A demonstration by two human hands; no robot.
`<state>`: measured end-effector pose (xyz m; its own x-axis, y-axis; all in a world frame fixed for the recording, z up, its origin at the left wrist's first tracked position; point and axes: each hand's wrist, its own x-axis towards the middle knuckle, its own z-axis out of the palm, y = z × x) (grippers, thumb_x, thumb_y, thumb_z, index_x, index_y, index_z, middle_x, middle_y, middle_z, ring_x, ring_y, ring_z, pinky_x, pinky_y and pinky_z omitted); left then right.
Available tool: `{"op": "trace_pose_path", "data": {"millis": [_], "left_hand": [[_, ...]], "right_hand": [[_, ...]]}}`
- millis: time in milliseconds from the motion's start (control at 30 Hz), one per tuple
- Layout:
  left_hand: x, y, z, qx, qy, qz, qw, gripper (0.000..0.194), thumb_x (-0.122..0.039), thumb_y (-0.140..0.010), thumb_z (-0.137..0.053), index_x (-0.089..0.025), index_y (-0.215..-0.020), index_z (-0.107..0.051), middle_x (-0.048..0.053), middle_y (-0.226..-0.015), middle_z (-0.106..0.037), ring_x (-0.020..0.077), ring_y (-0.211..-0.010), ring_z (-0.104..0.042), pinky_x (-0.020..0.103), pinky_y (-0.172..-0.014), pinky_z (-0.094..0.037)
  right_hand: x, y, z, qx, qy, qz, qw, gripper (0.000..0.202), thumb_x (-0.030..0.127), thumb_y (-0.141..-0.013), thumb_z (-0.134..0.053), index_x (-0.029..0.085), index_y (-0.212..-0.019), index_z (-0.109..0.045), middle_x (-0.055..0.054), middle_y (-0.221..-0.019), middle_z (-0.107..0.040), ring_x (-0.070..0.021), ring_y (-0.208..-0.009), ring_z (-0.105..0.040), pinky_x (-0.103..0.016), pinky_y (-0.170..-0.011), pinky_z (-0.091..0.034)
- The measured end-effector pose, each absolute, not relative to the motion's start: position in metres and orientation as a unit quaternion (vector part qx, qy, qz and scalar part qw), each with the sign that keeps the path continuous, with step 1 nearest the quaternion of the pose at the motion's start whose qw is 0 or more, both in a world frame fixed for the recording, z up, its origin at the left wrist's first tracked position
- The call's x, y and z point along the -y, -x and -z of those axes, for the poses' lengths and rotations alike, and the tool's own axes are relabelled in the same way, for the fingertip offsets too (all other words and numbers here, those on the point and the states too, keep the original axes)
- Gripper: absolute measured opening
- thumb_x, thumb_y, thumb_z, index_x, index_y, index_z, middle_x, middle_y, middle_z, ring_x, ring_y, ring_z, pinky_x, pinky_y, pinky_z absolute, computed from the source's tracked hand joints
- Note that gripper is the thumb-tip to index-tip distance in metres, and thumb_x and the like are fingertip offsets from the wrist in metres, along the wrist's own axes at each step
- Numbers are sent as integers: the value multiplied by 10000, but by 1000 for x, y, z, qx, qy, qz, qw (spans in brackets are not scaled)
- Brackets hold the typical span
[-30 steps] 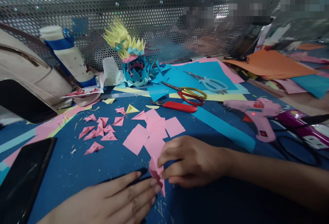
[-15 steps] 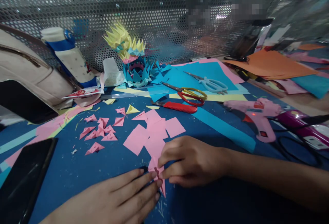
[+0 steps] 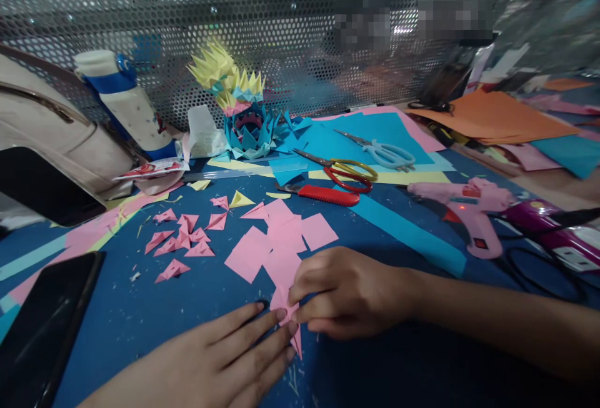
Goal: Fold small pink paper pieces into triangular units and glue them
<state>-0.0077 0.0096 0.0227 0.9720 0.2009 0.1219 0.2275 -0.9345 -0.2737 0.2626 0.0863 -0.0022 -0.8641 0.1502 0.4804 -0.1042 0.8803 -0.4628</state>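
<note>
A partly folded piece of pink paper [image 3: 280, 297] lies on the blue table at front centre, its narrow point toward me. My left hand [image 3: 225, 352] rests flat with fingers stretched, fingertips touching the paper's left side. Curled inward, the fingers of my right hand [image 3: 344, 295] are closed on its right edge; the exact grip is partly hidden. Just beyond are several flat pink paper squares [image 3: 248, 252], some overlapping. To their left sits a loose group of small folded pink triangles [image 3: 173, 269], with a yellow folded triangle [image 3: 241, 199] close by.
A red-handled cutter [image 3: 328, 195], red-and-yellow scissors [image 3: 349, 170] and light-blue scissors [image 3: 389, 154] lie farther back. On the right are a pink glue gun [image 3: 469, 205] and a purple power strip [image 3: 548, 223]. A phone [image 3: 51, 327], bottle [image 3: 129, 105] and folded-paper model [image 3: 248, 127] stand or lie around.
My left fingers have shifted slightly right on the pink paper. The dark gap between its folds has nearly closed. My right hand has hardly moved.
</note>
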Motion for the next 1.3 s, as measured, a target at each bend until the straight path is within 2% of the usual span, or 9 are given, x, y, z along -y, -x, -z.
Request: {"op": "trace_pose_path", "data": {"millis": [300,967,1300], "left_hand": [[-5,9,-20,113,982,49,140,390,-317,-1082,-475,-190,-1443,-551,6,-1463,-583,199,-1293,-561,329,-1134,-405],[-6,4,-21,137,979,68,132,355,-309,-1087,-459,-204,-1401,-587,-27,-1365,-658,184,-1257,-570,342,-1111,-370],[-4,5,-18,148,978,65,129,355,-317,-1089,-452,-215,-1398,-592,-44,-1395,-633,184,-1278,-551,337,-1126,-366]], "right_hand": [[-86,-262,1,933,10,-241,266,157,264,-1044,-518,159,-1058,-634,-82,-1047,-731,-160,-925,-675,-287,-804,-533],[-86,-263,2,934,14,-242,261,149,257,-1033,-541,161,-1060,-652,-84,-1070,-730,-154,-938,-669,-282,-815,-525],[-87,-263,1,933,12,-250,257,139,254,-1025,-551,159,-1052,-648,-87,-1066,-730,-156,-943,-672,-290,-818,-530]]}}
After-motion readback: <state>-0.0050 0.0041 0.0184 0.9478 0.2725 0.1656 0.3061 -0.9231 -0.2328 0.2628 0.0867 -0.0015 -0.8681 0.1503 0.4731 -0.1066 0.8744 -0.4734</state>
